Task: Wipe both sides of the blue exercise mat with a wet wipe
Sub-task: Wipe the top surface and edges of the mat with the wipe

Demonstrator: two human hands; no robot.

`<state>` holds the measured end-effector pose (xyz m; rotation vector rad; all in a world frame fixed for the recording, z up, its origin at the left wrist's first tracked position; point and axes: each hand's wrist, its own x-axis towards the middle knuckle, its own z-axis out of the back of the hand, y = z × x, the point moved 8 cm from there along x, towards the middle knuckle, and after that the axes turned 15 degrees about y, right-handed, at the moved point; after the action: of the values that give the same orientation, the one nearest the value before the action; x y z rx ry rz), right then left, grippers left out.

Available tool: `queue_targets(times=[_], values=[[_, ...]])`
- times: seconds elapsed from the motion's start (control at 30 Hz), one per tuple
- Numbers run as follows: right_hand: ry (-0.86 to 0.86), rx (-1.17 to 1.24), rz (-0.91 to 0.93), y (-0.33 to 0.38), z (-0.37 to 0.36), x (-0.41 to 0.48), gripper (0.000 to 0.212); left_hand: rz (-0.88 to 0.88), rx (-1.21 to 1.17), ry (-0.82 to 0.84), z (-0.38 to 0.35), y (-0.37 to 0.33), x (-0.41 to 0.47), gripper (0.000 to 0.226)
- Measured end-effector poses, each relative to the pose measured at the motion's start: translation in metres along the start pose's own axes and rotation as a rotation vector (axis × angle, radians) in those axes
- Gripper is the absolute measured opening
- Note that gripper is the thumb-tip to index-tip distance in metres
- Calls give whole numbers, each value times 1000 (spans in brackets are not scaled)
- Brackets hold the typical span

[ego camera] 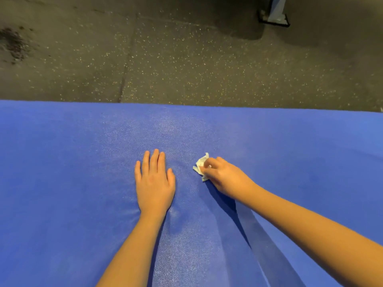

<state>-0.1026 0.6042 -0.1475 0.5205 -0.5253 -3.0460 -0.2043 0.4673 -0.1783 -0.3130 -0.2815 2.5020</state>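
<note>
The blue exercise mat [62, 162] lies flat on the floor and fills the lower two thirds of the head view. My left hand [154, 181] rests palm down on the mat near its middle, fingers straight and together. To its right, my right hand [224, 176] grips a crumpled white wet wipe [200, 165] and holds it against the mat. Part of the wipe sticks out past my fingers; the rest is hidden under them. A paler, shiny patch shows on the mat above and below my hands.
Dark speckled rubber flooring [186, 65] runs beyond the mat's far edge, with a seam near the middle. A dark stain [14, 44] marks the floor at the far left. The base of a metal post [274, 15] stands at the top right.
</note>
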Motion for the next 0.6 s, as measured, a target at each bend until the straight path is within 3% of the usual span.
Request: queue_targets(times=[0.03, 0.1, 0.17, 0.23, 0.33, 0.4, 0.5, 0.53, 0.6], values=[[-28, 1, -34, -12, 1, 3, 20, -1, -2, 2, 0, 0, 0, 53], [-183, 67, -277, -48, 16, 4, 7, -2, -4, 4, 0, 0, -1, 54], [-270, 118, -440, -61, 23, 3, 9, 0, -5, 5, 0, -1, -3, 55], [-250, 145, -261, -33, 21, 9, 11, -1, -5, 4, 0, 0, -3, 55], [-7, 59, 75, 4, 4, 9, 13, 0, 3, 2, 1, 1, -2, 56], [-58, 75, -44, -26, 8, 14, 15, -3, -5, 5, 0, 0, -2, 57], [-349, 184, -397, -67, 16, 3, 24, -5, -10, 9, 0, -1, -3, 57], [-362, 189, -381, -56, 13, 0, 22, -5, -5, 14, -1, -1, -2, 57], [-261, 150, -165, -15, 0, -6, 11, -7, 18, 27, -1, -1, -1, 56]])
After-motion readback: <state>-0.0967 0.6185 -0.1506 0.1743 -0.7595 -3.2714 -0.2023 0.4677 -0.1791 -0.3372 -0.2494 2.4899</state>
